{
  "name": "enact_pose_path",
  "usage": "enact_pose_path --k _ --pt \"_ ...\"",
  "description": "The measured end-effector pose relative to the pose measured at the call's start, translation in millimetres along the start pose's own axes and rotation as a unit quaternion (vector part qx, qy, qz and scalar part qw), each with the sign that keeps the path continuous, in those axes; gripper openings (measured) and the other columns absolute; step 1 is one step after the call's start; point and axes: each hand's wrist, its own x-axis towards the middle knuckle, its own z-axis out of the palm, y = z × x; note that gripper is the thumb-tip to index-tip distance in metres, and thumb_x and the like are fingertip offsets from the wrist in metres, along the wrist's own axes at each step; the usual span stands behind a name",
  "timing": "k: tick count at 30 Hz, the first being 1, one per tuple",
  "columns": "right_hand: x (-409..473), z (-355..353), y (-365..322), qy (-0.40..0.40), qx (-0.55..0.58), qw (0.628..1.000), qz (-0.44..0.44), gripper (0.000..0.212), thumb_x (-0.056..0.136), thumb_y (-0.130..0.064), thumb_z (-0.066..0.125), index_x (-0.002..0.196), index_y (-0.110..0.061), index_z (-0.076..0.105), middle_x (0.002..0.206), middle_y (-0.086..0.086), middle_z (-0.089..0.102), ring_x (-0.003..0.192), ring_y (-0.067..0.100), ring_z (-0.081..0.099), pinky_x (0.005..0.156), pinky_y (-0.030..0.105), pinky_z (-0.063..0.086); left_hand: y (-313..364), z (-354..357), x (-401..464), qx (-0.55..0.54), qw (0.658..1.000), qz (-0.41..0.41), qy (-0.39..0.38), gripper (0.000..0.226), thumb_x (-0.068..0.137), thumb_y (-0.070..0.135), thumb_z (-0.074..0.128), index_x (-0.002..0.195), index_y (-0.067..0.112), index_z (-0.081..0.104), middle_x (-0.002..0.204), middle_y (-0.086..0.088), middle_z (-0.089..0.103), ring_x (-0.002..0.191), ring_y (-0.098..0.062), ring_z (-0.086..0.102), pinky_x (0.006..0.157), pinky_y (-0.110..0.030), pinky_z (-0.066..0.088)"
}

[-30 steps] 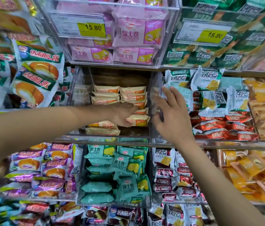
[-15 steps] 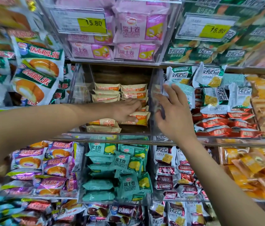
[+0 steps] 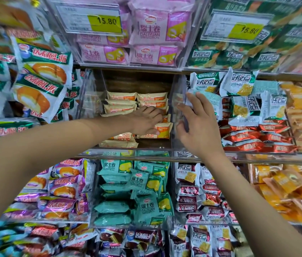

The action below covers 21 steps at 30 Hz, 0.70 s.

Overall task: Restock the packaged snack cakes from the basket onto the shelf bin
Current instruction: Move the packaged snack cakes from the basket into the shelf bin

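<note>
The clear shelf bin [image 3: 147,149] in the middle holds cream-and-orange snack cake packs. Several are stacked at its back [image 3: 137,101], and two lie low at the front left [image 3: 118,141]. My left hand [image 3: 146,120] reaches into the bin and lies on top of a cream-and-orange pack [image 3: 162,129] at the right side, thumb along its lower edge. My right hand [image 3: 197,125] is at the bin's clear right wall [image 3: 178,101], fingers spread against it and thumb on the inner side. The basket is out of view.
Neighbouring bins hold pink rolls [image 3: 157,30] above, teal rolls [image 3: 142,188] below, white and red biscuit packs [image 3: 248,115] to the right, and orange-cake packs [image 3: 38,86] to the left. Yellow price tags [image 3: 105,22] hang on the upper bins.
My left hand has pushed the pack slightly deeper and to the right inside the bin. My right hand stays at the bin's right wall.
</note>
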Motion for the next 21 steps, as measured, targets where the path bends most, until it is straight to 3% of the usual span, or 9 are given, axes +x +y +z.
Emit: enact_pose_path --k 3,6,8,10,12,14,16,19,21 --pt "-0.5 -1.4 -1.2 -0.001 0.005 1.000 0.002 0.042 0.084 -0.020 0.050 0.121 -0.004 0.061 0.142 0.019 0.045 0.138 0.038 0.029 0.113 0.051 0.027 1.5 -1.3 0.5 -0.137 0.989 -0.029 0.043 0.044 0.087 0.046 0.055 0.117 0.017 0.042 0.130 -0.007 0.042 0.109 -0.018 0.035 0.087 -0.037 0.035" --pt "-3.0 -6.3 -5.2 0.017 0.032 0.999 -0.011 0.039 0.089 -0.020 0.048 0.122 -0.002 0.060 0.141 0.019 0.047 0.139 0.038 0.029 0.114 0.048 0.026 5.4 -7.4 4.2 -0.196 0.976 -0.090 0.043 0.052 0.077 0.046 0.068 0.115 0.020 0.043 0.118 -0.003 0.049 0.096 -0.012 0.034 0.072 -0.031 0.032" --pt "-7.7 -12.1 -8.7 0.042 0.055 0.998 -0.004 0.034 0.091 -0.016 0.048 0.118 0.000 0.061 0.138 0.019 0.049 0.138 0.037 0.030 0.114 0.045 0.027 9.2 -14.7 4.7 -0.194 0.975 -0.104 0.015 0.063 0.075 0.047 0.070 0.123 0.018 0.042 0.121 -0.004 0.049 0.100 -0.014 0.039 0.075 -0.032 0.037" --pt "-17.1 -17.9 -15.0 0.076 0.070 0.995 0.006 0.027 0.090 -0.009 0.051 0.111 0.003 0.063 0.130 0.020 0.054 0.131 0.038 0.039 0.110 0.045 0.032 13.4 -26.5 -0.3 -0.242 0.964 -0.106 0.002 0.067 0.078 0.045 0.070 0.129 0.014 0.040 0.126 -0.007 0.048 0.110 -0.020 0.045 0.087 -0.035 0.044" --pt "-34.6 -23.4 -23.1 0.102 0.084 0.991 0.010 0.022 0.089 -0.004 0.053 0.106 0.003 0.064 0.116 0.019 0.060 0.116 0.034 0.052 0.100 0.041 0.042 20.9 -48.3 -14.9 -0.338 0.934 -0.108 0.052 0.052 0.085 0.036 0.065 0.125 0.010 0.047 0.123 -0.009 0.053 0.110 -0.022 0.051 0.088 -0.028 0.045" --pt "-60.4 -29.5 -32.6 0.096 0.119 0.988 0.034 0.022 0.091 -0.005 0.052 0.109 0.001 0.062 0.108 0.013 0.064 0.102 0.026 0.059 0.088 0.034 0.049 31.5 -78.6 -37.8 -0.417 0.889 -0.145 0.121 0.029 0.092 0.031 0.056 0.116 0.013 0.055 0.113 -0.004 0.059 0.098 -0.015 0.055 0.072 -0.017 0.044" --pt "-90.3 -35.0 -42.4 0.095 0.183 0.975 0.077 0.023 0.092 -0.010 0.050 0.112 -0.003 0.061 0.101 0.006 0.066 0.091 0.019 0.061 0.077 0.024 0.051 52.4 -100.9 -71.3 -0.471 0.835 -0.190 0.212 0.016 0.095 0.027 0.051 0.108 0.021 0.058 0.102 0.005 0.061 0.091 -0.010 0.056 0.071 -0.018 0.044" --pt "-147.1 -40.0 -61.5 0.096 0.260 0.952 0.130 0.022 0.091 -0.018 0.048 0.107 -0.011 0.061 0.089 -0.005 0.065 0.079 0.010 0.062 0.069 0.012 0.046 120.3 -98.4 -148.1 -0.520 0.768 -0.170 0.334 0.014 0.091 0.023 0.048 0.098 0.031 0.056 0.093 0.020 0.060 0.086 -0.002 0.057 0.076 -0.011 0.044" --pt "-194.3 -36.9 -74.6 0.052 0.294 0.943 0.151 0.017 0.091 -0.025 0.047 0.102 -0.023 0.060 0.083 -0.013 0.065 0.078 0.004 0.063 0.068 0.013 0.047 179.7 -64.5 -206.0 -0.585 0.732 -0.164 0.310 0.019 0.091 0.021 0.048 0.095 0.036 0.057 0.094 0.021 0.064 0.089 -0.001 0.059 0.076 -0.007 0.043"
